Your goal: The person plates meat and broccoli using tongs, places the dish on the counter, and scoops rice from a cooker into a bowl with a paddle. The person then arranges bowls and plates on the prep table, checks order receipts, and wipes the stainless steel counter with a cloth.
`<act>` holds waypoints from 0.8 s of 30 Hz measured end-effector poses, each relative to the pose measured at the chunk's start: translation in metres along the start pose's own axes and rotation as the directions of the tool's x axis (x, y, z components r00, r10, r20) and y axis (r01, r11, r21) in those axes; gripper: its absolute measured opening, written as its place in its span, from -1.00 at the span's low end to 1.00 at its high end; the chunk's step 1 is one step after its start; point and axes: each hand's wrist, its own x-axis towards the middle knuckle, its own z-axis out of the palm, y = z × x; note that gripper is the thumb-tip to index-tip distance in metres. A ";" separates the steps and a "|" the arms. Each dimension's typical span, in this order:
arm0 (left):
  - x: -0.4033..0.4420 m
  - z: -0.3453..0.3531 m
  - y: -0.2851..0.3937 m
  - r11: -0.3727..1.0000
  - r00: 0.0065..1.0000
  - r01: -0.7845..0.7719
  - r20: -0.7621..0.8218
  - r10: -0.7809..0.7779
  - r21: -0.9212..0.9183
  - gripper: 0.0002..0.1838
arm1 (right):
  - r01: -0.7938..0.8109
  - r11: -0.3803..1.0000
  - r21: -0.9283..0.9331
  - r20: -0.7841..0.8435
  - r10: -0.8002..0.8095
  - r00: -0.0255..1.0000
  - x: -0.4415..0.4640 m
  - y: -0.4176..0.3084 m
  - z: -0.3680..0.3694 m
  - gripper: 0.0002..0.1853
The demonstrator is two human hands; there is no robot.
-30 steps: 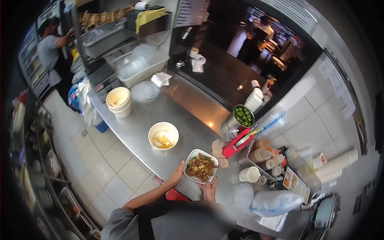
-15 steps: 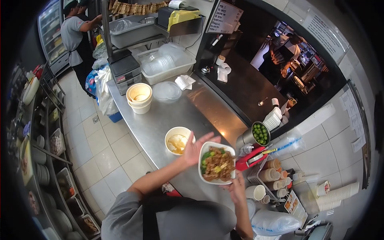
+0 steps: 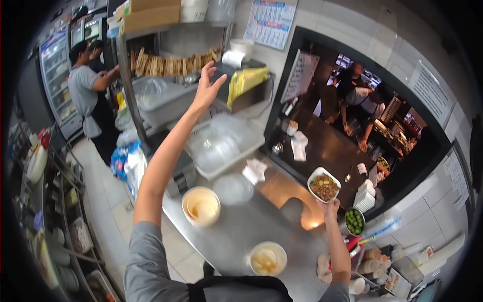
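Observation:
My right hand [image 3: 330, 209] grips a squarish white bowl [image 3: 316, 172] by its near edge, in front of the serving window. Browned chopped food [image 3: 325, 188] with some green fills the bowl. My left hand [image 3: 207, 89] is raised over the shelf with fingers spread, holding nothing. Close to it are a row of wooden clothespins [image 3: 171, 64] and a black device [image 3: 256, 93] with yellow sheets or a pad [image 3: 247, 83] on it. On the steel counter [image 3: 236, 231] stand a stack of round tubs [image 3: 201, 221] and another tub [image 3: 268, 273] with residue inside.
A white basket [image 3: 224, 166] holds clear plastic lids. Limes [image 3: 354, 221] fill a metal container beside the window. Sauce bottles [image 3: 375, 264] stand at the right. One person [image 3: 88, 93] works at the far left; other people [image 3: 362, 100] are beyond the window.
My right hand has carried the bowl forward to the window. My left hand has left the bowl's side and risen toward the shelf. The head view has shifted upward.

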 end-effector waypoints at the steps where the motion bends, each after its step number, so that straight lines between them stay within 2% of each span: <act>1: 0.040 -0.003 -0.023 0.994 1.000 -0.001 -0.021 0.004 0.108 -0.15 | 0.000 1.000 0.014 -0.057 0.001 0.998 0.019 0.012 0.009 -0.71; 3: 0.104 -0.005 -0.059 0.989 0.987 0.147 0.066 -0.145 -0.022 0.03 | -0.002 0.999 0.037 -0.174 0.008 0.985 0.052 0.030 0.021 -0.69; 5: 0.131 -0.002 -0.060 0.968 0.960 0.250 0.133 -0.245 -0.021 0.17 | 0.024 0.997 0.071 -0.226 -0.008 0.974 0.075 0.046 0.028 -0.68; 6: 0.151 0.001 -0.086 0.977 0.966 0.212 0.141 -0.215 0.039 0.22 | 0.032 0.996 0.078 -0.261 -0.010 0.965 0.088 0.055 0.031 -0.68; 7: 0.154 0.000 -0.078 0.950 0.937 0.300 0.159 -0.310 0.083 0.26 | 0.036 0.996 0.085 -0.294 -0.009 0.956 0.099 0.061 0.034 -0.68; 9: 0.162 -0.002 -0.079 0.960 0.921 0.280 0.275 -0.276 0.023 0.23 | 0.041 0.991 0.128 -0.344 0.006 0.939 0.114 0.070 0.038 -0.65; 12: 0.167 -0.009 -0.094 0.980 0.942 0.132 0.326 -0.078 -0.146 0.17 | 0.058 0.982 0.178 -0.349 0.007 0.937 0.126 0.078 0.047 -0.59; 15: 0.162 -0.014 -0.094 0.941 0.959 0.025 0.273 0.072 -0.338 0.12 | 0.012 0.984 0.176 -0.427 0.065 0.902 0.135 0.081 0.054 -0.58; 16: 0.163 -0.013 -0.098 0.924 0.958 -0.015 0.260 0.123 -0.382 0.05 | 0.009 0.992 0.124 -0.443 0.048 0.895 0.140 0.084 0.054 -0.59; 19: 0.157 -0.014 -0.083 0.901 0.965 -0.084 0.189 0.179 -0.426 0.01 | -0.050 0.974 0.221 -0.232 0.102 0.967 0.143 0.078 0.049 -0.70; 20: 0.149 -0.015 -0.074 0.888 0.975 -0.108 0.129 0.183 -0.447 -0.02 | -0.077 0.956 0.283 -0.017 0.086 0.996 0.143 0.077 0.043 -0.60; 21: 0.136 -0.014 -0.054 0.873 0.982 -0.110 0.082 0.169 -0.475 -0.04 | -0.187 0.946 0.265 0.007 0.192 0.981 0.155 0.085 0.022 -0.47; 22: 0.123 -0.009 -0.039 0.813 0.968 -0.153 0.078 0.237 -0.561 -0.04 | -0.102 0.900 0.424 0.037 0.095 0.995 0.167 0.093 0.019 -0.36; 23: 0.104 -0.002 -0.023 0.794 0.963 -0.156 0.088 0.255 -0.588 -0.17 | -0.108 0.991 0.080 -0.143 0.119 0.983 0.151 0.072 0.028 -0.24; 24: 0.085 0.010 -0.018 0.832 0.952 -0.117 0.178 0.250 -0.542 -0.34 | -0.225 0.941 -0.252 -0.318 0.139 0.938 0.127 0.043 0.045 -0.12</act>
